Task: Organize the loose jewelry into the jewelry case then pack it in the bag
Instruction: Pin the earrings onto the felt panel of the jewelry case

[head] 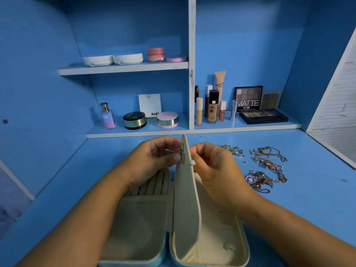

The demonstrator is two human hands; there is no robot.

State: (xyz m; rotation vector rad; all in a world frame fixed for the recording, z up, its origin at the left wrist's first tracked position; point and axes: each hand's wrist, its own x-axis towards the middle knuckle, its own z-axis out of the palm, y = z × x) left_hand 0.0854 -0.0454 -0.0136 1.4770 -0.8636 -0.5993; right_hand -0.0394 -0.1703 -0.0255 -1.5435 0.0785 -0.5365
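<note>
Open jewelry case [134,218] at lower centre, divider flap [186,199] upright. Left hand [154,157] pinches a gold earring [182,156] against the flap; right hand [213,166] pinches a small white piece [193,163] behind it — loose jewelry [267,166] lies right of centre, nearer the right hand.

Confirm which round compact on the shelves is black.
The gold-banded compact on the lower shelf, next to the perfume bottle; the rest are white or pink.
</note>
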